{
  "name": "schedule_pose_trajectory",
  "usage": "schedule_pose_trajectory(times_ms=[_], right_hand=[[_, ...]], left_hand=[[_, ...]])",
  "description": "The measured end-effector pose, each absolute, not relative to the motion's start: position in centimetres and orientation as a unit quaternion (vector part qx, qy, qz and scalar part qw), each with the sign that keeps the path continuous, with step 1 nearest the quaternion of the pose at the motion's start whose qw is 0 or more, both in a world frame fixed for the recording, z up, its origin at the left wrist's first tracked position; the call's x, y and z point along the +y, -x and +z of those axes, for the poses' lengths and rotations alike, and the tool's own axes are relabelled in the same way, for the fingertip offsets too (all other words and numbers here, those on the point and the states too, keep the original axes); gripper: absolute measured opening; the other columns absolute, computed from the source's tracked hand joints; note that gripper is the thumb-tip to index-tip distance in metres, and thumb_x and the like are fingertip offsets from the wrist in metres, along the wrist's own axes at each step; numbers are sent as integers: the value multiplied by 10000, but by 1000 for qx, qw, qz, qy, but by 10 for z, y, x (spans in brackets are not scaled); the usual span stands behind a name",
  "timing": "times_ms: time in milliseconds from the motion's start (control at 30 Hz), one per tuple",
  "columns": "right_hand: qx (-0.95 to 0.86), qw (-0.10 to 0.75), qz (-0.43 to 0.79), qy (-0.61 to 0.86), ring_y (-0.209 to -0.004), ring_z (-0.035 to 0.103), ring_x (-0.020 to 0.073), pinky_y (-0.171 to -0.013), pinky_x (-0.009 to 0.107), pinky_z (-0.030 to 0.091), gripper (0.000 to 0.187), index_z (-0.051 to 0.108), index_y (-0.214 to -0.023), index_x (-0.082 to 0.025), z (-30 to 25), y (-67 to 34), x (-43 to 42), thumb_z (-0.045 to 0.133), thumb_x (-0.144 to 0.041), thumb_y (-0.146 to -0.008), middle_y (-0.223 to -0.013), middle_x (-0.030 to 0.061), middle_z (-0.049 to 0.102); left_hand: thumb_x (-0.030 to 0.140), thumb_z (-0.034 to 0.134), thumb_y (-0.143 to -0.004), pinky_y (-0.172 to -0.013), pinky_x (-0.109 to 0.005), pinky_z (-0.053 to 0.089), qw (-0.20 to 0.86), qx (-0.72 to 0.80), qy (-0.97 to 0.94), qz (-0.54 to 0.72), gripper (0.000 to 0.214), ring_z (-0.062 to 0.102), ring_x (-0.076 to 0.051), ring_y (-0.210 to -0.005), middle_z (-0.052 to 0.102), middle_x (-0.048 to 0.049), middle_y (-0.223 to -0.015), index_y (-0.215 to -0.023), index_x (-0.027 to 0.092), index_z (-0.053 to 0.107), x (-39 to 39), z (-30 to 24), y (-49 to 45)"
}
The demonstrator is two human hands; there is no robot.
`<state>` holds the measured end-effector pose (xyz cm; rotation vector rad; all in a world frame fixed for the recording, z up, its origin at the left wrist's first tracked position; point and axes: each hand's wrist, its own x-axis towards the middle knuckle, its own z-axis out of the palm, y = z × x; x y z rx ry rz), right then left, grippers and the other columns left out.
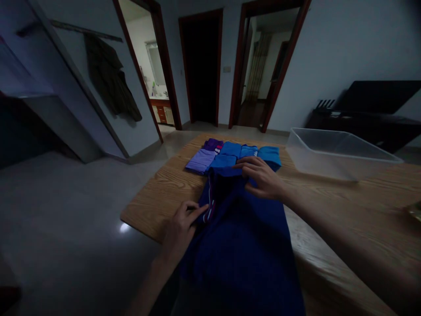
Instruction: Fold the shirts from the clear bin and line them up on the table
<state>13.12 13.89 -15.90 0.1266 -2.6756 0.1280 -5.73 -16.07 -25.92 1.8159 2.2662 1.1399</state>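
Observation:
A dark blue garment (243, 245) lies across the near part of the table and hangs over its front edge. Thin white and red-purple stripes run along its left border. My left hand (184, 221) pinches that striped border between thumb and fingers. At the far edge of the cloth, my right hand (259, 175) has its fingers curled over the fabric and lifts it a little, leaving a dark fold between the hands. Just beyond are folded clothes: a lavender piece (201, 160), a purple piece (213, 145) and several blue ones (230, 149).
A clear plastic bin (342, 151) stands at the right on the wooden table (154, 199). A shiny object (416, 210) is cut off at the right edge. Farther back are a television (381, 96) on a dark cabinet, doorways and a hanging jacket (110, 74).

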Motion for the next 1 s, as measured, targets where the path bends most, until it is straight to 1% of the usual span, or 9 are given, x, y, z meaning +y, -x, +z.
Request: schedule_pose_trajectory(times_ms=[133, 300, 400, 500, 600, 667, 767, 867, 1000], right_hand=[[-969, 235, 69, -17, -1320, 548, 391, -1108, 581, 439, 134, 638, -965, -246, -144, -166, 133, 606, -218, -838, -1450, 126, 636], [-992, 115, 59, -1, -1021, 661, 296, -976, 468, 506, 146, 673, -963, -231, -162, -171, 132, 539, -279, -997, -1106, 120, 719], [-991, 125, 21, 48, -916, 678, 265, -879, 401, 515, 225, 661, -1064, -201, -190, -152, 136, 518, -374, -1075, -1021, 109, 714], [-990, 130, -4, 62, -1005, 708, 297, -874, 385, 515, 371, 626, -1263, -161, -215, -125, 141, 592, -468, -1058, -1152, 151, 732], [-990, 118, -1, 77, -1075, 714, 337, -894, 393, 511, 539, 555, -1437, -119, -230, -102, 144, 645, -461, -1031, -1242, 202, 727], [-988, 116, 33, 98, -1035, 721, 326, -860, 369, 500, 443, 599, -1384, -123, -235, -93, 147, 663, -341, -1004, -1191, 193, 742], [-980, 130, 87, 120, -913, 714, 276, -779, 324, 470, 196, 676, -1144, -146, -236, -89, 155, 607, -211, -973, -1063, 163, 752], [-962, 175, 144, 154, -822, 675, 237, -728, 308, 450, 141, 657, -1043, -174, -228, -95, 164, 546, -245, -993, -981, 118, 733], [-902, 252, 278, 215, -706, 606, 192, -643, 281, 454, 199, 595, -939, -218, -204, -99, 172, 513, -382, -1015, -805, 21, 638]], left_hand=[[-133, 423, -785, -1278, -517, 443, 34, 690, -686, 226, 888, 459, -233, -1549, 546, -50, -1620, -1547, 295, 581, -161, -263, 51], [66, 533, -977, -1333, -559, 332, 92, 667, -724, 150, 653, 363, -248, -1613, 473, -71, -1690, -1605, 242, 500, -160, -256, 46], [218, 504, -1069, -1354, -555, 280, 117, 679, -707, 159, 504, 423, -234, -1580, 546, -48, -1637, -1570, 262, 536, -168, -239, 40], [332, 427, -1121, -1279, -517, 414, 117, 738, -640, 178, 386, 570, -244, -1453, 648, -51, -1512, -1439, 281, 640, -189, -227, 23], [501, 485, -1096, -1093, -441, 564, 133, 784, -578, 180, 395, 688, -274, -1275, 696, -80, -1410, -1371, 282, 667, -219, -234, -3], [522, 549, -1060, -1047, -423, 581, 139, 799, -559, 173, 472, 703, -298, -1258, 683, -110, -1435, -1448, 262, 619, -236, -248, -17], [468, 659, -993, -1025, -417, 581, 112, 822, -530, 176, 611, 692, -321, -1276, 629, -149, -1499, -1541, 227, 539, -249, -273, -29], [357, 658, -979, -1028, -446, 557, 76, 842, -501, 184, 505, 706, -309, -1221, 672, -125, -1400, -1471, 259, 600, -249, -288, -30], [313, 663, -976, -1015, -495, 524, 87, 843, -497, 184, 290, 715, -302, -1096, 746, -78, -1165, -1262, 289, 710, -244, -285, -24]])
